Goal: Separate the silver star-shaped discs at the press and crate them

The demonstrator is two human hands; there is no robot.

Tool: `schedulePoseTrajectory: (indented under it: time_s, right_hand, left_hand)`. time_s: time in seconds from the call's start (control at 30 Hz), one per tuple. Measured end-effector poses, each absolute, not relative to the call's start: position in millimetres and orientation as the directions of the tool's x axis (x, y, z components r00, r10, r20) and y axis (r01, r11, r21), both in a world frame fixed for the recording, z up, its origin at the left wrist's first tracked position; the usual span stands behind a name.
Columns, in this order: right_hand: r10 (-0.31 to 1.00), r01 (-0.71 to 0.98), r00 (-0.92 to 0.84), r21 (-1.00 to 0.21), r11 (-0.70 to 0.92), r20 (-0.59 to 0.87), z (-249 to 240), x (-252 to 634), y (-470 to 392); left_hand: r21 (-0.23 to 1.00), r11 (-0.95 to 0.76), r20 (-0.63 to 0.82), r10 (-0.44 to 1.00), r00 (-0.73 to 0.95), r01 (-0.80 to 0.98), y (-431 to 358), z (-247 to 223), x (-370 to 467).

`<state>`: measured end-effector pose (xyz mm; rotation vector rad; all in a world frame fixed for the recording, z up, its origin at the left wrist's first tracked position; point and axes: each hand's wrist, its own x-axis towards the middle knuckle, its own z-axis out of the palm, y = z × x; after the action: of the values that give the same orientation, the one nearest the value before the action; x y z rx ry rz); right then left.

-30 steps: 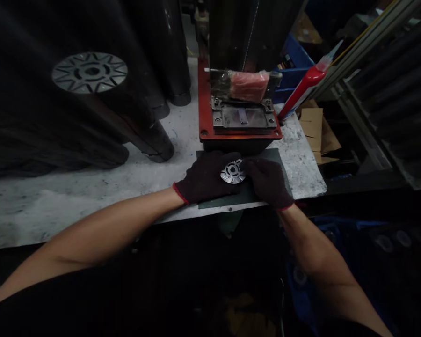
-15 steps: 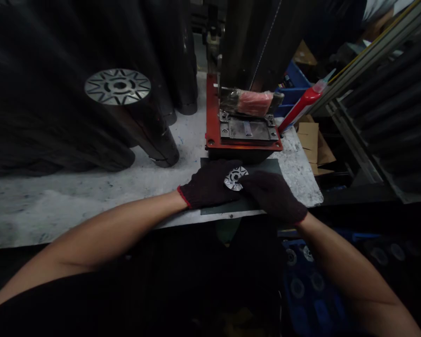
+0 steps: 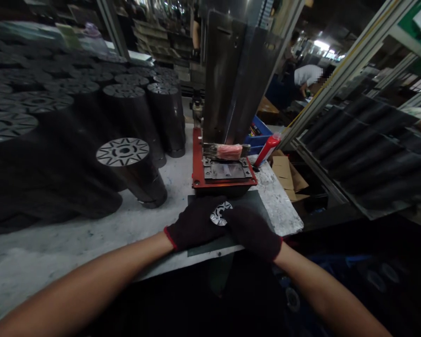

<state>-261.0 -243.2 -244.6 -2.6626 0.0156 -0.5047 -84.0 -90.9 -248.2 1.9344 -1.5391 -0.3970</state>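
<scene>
Both hands wear dark knit gloves with red cuffs. My left hand (image 3: pixel 195 223) and my right hand (image 3: pixel 253 231) meet over a dark mat (image 3: pixel 263 201) at the bench's front edge. Between their fingertips they hold a small shiny metal disc (image 3: pixel 218 215) with cut-out slots. My right fingers cover part of the disc. Just behind the hands stands a red-based press (image 3: pixel 221 175) with a grey fixture plate and a pink wrapped block on top.
Stacks of dark slotted discs (image 3: pixel 130 164) fill the bench to the left and behind. A red and white tube (image 3: pixel 266 149) leans by a blue bin right of the press. Cardboard (image 3: pixel 287 178) and slanted racks lie to the right. A person works far behind.
My view has tilted upward, showing more of the workshop. My hands stay together on the small disc, and my right fingers now cover more of it.
</scene>
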Motion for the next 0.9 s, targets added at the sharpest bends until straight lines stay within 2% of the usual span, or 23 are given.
schedulePoseTrajectory:
  time_s: [0.07, 0.13, 0.23, 0.27, 0.33, 0.43, 0.53, 0.6, 0.67, 0.7, 0.77, 0.83, 0.9]
  right_hand:
    - [-0.081, 0.085, 0.948, -0.493, -0.866, 0.307, -229, -264, -250]
    - [-0.091, 0.102, 0.924, -0.469, -0.877, 0.372, -208, -263, -262]
    - [-0.048, 0.080, 0.815, -0.194, -0.978, 0.577, -178, -244, -282]
    - [-0.001, 0.064, 0.803, -0.087, -0.994, 0.597, -171, -233, -288]
    - [0.098, 0.070, 0.834, 0.072, -0.995, 0.543, -163, -210, -297]
    - [0.180, 0.126, 0.881, 0.150, -0.981, 0.437, -164, -183, -307]
    - [0.164, 0.115, 0.880, 0.134, -0.984, 0.446, -169, -173, -312]
    - [0.136, 0.111, 0.880, 0.082, -0.990, 0.454, -170, -177, -310]
    - [0.059, 0.102, 0.861, -0.059, -0.993, 0.505, -171, -187, -301]
    - [-0.039, 0.075, 0.832, -0.182, -0.980, 0.553, -173, -195, -294]
    - [-0.358, -0.029, 0.740, -0.505, -0.863, 0.569, -182, -211, -279]
    - [-0.636, -0.141, 0.663, -0.770, -0.623, 0.393, -199, -228, -264]
    - [-0.714, -0.243, 0.676, -0.862, -0.446, 0.179, -220, -239, -253]
  left_hand:
    - [0.634, -0.118, 0.142, -0.953, 0.266, -0.764, -90, -250, -84]
    - [0.639, -0.088, 0.161, -0.956, 0.244, -0.764, -88, -253, -85]
    - [0.641, -0.060, 0.215, -0.943, 0.254, -0.765, -85, -254, -88]
    - [0.634, -0.064, 0.229, -0.936, 0.266, -0.771, -85, -254, -89]
    - [0.608, -0.101, 0.229, -0.927, 0.296, -0.788, -86, -254, -91]
    - [0.553, -0.177, 0.194, -0.923, 0.333, -0.814, -89, -252, -94]
    - [0.550, -0.193, 0.185, -0.921, 0.343, -0.813, -90, -248, -95]
    - [0.589, -0.186, 0.180, -0.918, 0.352, -0.786, -87, -245, -94]
    - [0.629, -0.154, 0.184, -0.923, 0.339, -0.762, -85, -244, -92]
    - [0.643, -0.133, 0.189, -0.927, 0.325, -0.754, -85, -245, -91]
    - [0.663, -0.102, 0.191, -0.935, 0.300, -0.741, -86, -249, -88]
    - [0.672, -0.109, 0.164, -0.943, 0.291, -0.733, -89, -255, -86]
    - [0.661, -0.130, 0.128, -0.951, 0.282, -0.739, -92, -258, -86]
